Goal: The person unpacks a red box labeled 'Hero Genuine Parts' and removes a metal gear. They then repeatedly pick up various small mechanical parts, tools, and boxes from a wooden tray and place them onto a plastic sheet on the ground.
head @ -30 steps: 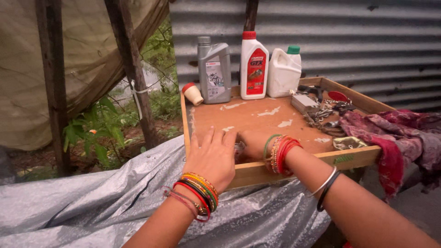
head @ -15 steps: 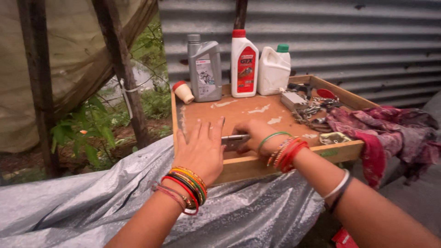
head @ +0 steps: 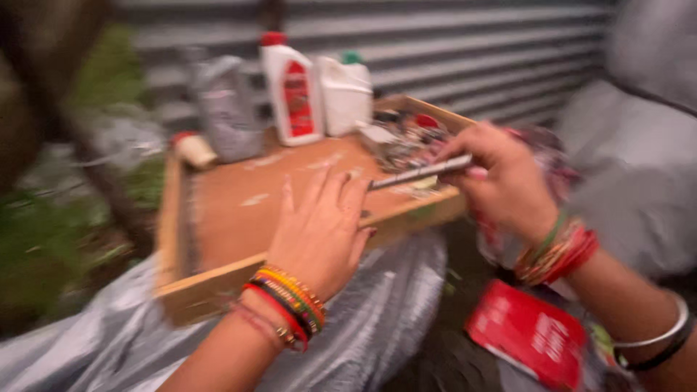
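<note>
My right hand [head: 501, 181] is closed around a thin grey metal tool [head: 417, 173] and holds it roughly level above the right side of a shallow wooden tray [head: 218, 287]. My left hand [head: 319, 232] rests flat with fingers spread on the tray's near edge, its fingertips just below the tool's free end. Both wrists carry several coloured bangles. The whole view is blurred by motion.
At the tray's back stand a grey oil can [head: 225, 109], a white bottle with a red cap [head: 292, 91] and a white jug with a green cap [head: 347, 94]. Small metal parts [head: 406, 138] lie at its right. A silver tarp [head: 377, 334] lies under the tray; a red packet [head: 526, 334] lies below.
My right hand has lifted the metal tool off the tray and moved it right. The camera has swung to the right and blurred. My left hand stays on the tray edge.
</note>
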